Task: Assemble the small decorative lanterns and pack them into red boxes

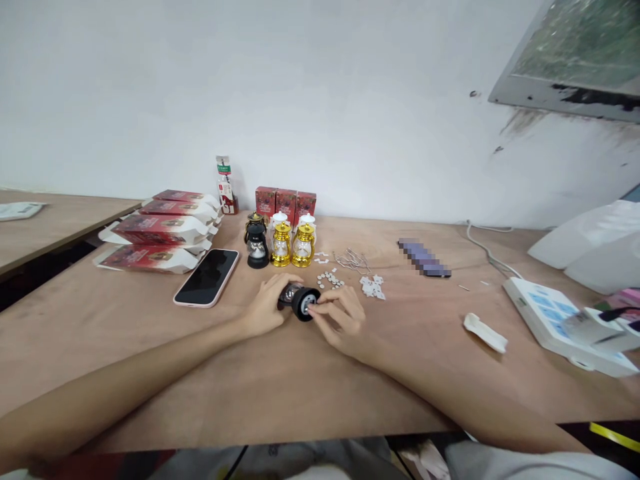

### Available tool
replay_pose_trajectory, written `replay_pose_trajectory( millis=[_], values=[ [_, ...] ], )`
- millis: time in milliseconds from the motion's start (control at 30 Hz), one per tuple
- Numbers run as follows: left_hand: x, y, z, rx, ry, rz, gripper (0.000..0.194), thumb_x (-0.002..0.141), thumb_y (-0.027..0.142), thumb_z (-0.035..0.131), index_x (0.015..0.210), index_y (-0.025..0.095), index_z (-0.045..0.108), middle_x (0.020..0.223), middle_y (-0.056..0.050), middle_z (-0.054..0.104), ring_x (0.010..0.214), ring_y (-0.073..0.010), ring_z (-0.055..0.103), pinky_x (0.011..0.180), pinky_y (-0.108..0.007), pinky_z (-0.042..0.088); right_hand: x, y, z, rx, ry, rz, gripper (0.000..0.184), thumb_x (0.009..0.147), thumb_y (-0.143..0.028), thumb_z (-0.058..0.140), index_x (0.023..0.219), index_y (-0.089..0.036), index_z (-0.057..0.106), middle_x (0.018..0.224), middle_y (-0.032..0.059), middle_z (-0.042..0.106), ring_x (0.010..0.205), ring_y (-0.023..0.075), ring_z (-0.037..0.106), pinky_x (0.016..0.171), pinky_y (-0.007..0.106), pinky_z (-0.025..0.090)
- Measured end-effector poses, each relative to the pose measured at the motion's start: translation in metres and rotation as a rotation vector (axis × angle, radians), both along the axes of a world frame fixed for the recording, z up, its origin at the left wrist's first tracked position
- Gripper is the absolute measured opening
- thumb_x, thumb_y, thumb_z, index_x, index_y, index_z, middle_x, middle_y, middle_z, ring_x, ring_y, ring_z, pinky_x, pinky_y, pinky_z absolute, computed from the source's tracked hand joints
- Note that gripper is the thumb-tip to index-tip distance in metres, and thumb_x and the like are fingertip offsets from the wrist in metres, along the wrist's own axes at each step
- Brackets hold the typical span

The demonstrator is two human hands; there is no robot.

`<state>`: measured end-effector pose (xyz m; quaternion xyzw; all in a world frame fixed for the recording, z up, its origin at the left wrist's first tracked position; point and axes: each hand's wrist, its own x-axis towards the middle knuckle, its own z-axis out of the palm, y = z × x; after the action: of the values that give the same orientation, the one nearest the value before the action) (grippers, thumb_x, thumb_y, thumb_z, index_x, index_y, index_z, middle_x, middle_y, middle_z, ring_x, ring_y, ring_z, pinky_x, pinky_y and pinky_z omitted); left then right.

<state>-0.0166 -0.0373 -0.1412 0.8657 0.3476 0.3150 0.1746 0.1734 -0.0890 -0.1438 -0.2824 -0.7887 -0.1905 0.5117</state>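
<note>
The left hand (273, 303) has its grip closed around the black lantern (305, 304), above the surface (280, 393). The right hand's (345, 320) fingertips touch its base; if they press off-centre, the lantern may roll.

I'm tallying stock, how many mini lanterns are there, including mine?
7 visible: a black lantern between your left hand and right hand, two gold lanterns, another black lantern left of them, a dark lantern behind it, and two white lanterns behind the gold. Others may be hidden.
</note>
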Motion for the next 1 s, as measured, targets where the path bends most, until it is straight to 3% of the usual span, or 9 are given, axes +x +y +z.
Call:
replay_pose_trajectory(
  millis=[233, 333, 467, 633, 833, 1000],
  values=[
    [0.0, 0.0, 0.001, 0.001, -0.008, 0.001, 0.048, 0.063, 0.005, 0.051, 0.108, 0.02, 0.052, 0.112, -0.006, 0.063, 0.11, -0.025, 0.056, 0.094, -0.041, 0.043, 0.001, -0.002, 0.001, 0.047, -0.023, -0.015, 0.009, 0.081, -0.012, 0.059, 0.084, -0.02, 0.063, 0.083, 0.005, 0.062, 0.068, 0.0145, 0.052, 0.064, 0.032, 0.04],
    [0.001, 0.001, 0.002, -0.012, -0.07, -0.009, 0.049, 0.06, 0.004, 0.05, 0.106, 0.02, 0.052, 0.111, -0.007, 0.063, 0.107, -0.0242, 0.058, 0.095, -0.041, 0.044, 0.004, -0.001, 0.0, -0.006, 0.009, 0.0, 0.014, 0.084, -0.015, 0.055, 0.09, -0.021, 0.065, 0.088, 0.0061, 0.061, 0.072, 0.0159, 0.054, 0.067, 0.034, 0.042],
    [0.001, 0.0, 0.006, -0.07, -0.207, -0.026, 0.044, 0.06, 0.005, 0.051, 0.102, 0.018, 0.052, 0.108, -0.007, 0.065, 0.102, -0.022, 0.061, 0.091, -0.036, 0.047, 0.015, 0.013, -0.004, -0.128, 0.073, -0.131, 0.015, 0.087, -0.016, 0.051, 0.088, -0.021, 0.065, 0.09, 0.0071, 0.06, 0.079, 0.0177, 0.056, 0.071, 0.034, 0.044],
    [0.002, 0.002, 0.009, -0.153, -0.315, 0.02, 0.04, 0.062, 0.01, 0.057, 0.1, 0.017, 0.051, 0.11, -0.007, 0.064, 0.104, -0.0227, 0.061, 0.093, -0.036, 0.047, 0.029, 0.038, -0.014, -0.169, 0.009, -0.275, 0.014, 0.086, -0.017, 0.054, 0.084, -0.02, 0.068, 0.091, 0.007, 0.062, 0.079, 0.019, 0.052, 0.071, 0.036, 0.04],
    [0.002, 0.003, 0.007, -0.187, -0.325, 0.024, 0.04, 0.061, 0.01, 0.058, 0.1, 0.016, 0.052, 0.109, -0.007, 0.065, 0.104, -0.0224, 0.061, 0.091, -0.035, 0.048, 0.033, 0.05, -0.024, -0.231, -0.158, -0.37, 0.016, 0.088, -0.022, 0.056, 0.084, -0.022, 0.071, 0.094, 0.0079, 0.065, 0.087, 0.0231, 0.05, 0.073, 0.039, 0.038],
    [0.002, 0.001, 0.01, -0.187, -0.317, -0.013, 0.04, 0.06, 0.007, 0.055, 0.098, 0.017, 0.052, 0.11, -0.007, 0.065, 0.104, -0.0229, 0.061, 0.092, -0.037, 0.048, 0.034, 0.056, -0.028, -0.279, -0.178, -0.399, 0.016, 0.088, -0.029, 0.059, 0.081, -0.023, 0.072, 0.095, 0.0089, 0.065, 0.09, 0.0246, 0.05, 0.074, 0.04, 0.04]
  ],
)
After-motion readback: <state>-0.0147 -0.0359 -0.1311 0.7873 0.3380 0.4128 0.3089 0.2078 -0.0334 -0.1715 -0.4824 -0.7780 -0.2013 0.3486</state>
